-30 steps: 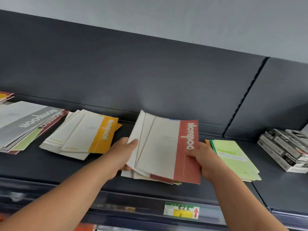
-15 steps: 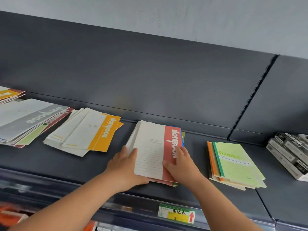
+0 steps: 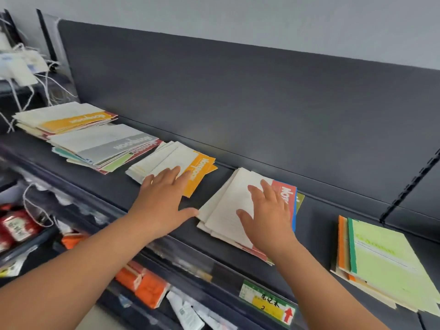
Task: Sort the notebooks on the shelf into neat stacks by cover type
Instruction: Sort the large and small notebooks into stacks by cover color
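Note:
On the dark shelf (image 3: 238,246) lie several notebook piles. My right hand (image 3: 267,216) rests flat, fingers spread, on the red-spine pile (image 3: 226,206) in the middle. My left hand (image 3: 164,198) is open over the near corner of the yellow-spine pile (image 3: 176,163), thumb pointing towards the red pile. Further left are a grey-topped mixed pile (image 3: 104,144) and a yellow-topped pile (image 3: 66,117). A green-covered pile (image 3: 385,265) sits at the right. Neither hand grips a notebook.
A dark back panel (image 3: 238,103) rises behind the piles. A green and yellow price label (image 3: 267,303) is on the shelf's front rail. Below hang orange packets (image 3: 145,284) and red packets (image 3: 16,225). String-tied tags (image 3: 21,65) hang at the far left.
The red-spine notebooks, held fanned in both hands, were laid down and squared. My left hand then moved left onto the yellow-spine pile. The view has swung left.

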Demonstrator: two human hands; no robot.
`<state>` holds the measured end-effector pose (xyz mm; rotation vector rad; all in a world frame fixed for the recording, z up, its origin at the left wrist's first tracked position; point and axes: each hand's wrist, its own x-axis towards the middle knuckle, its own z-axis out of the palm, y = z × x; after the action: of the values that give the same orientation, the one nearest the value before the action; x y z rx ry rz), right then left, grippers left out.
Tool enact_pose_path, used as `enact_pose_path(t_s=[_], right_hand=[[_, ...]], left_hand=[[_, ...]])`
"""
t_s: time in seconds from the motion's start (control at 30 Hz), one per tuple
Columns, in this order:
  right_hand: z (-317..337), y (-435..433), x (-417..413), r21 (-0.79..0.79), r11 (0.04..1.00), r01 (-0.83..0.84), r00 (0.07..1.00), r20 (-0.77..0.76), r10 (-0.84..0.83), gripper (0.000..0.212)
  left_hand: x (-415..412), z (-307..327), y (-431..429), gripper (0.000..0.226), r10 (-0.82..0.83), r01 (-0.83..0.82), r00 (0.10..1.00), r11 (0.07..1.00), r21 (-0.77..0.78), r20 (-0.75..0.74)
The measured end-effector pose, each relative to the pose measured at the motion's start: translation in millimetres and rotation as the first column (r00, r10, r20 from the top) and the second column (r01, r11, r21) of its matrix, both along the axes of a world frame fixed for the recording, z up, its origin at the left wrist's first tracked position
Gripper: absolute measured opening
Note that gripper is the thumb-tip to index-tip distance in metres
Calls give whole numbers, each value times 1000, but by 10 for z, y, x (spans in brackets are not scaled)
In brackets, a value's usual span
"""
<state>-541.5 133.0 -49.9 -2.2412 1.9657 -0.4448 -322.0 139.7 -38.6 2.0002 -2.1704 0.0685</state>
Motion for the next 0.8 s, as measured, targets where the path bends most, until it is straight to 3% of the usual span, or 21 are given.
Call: enact_pose_path(t_s=[0.17, 0.5, 0.8], right_hand=[[1, -17, 378, -7, 990, -138, 990, 23, 138, 60], [210, 58, 1655, -22, 958, -284, 958, 42, 285, 58], [204, -30, 3023, -11, 954, -299, 923, 251, 292, 60]], left_hand=[[473, 59, 271, 87, 156, -157, 987, 987, -44, -23], [1786, 121, 589, 86, 277, -284, 957, 956, -80, -88], [3105, 159, 528, 83, 296, -299, 953, 954, -39, -63]])
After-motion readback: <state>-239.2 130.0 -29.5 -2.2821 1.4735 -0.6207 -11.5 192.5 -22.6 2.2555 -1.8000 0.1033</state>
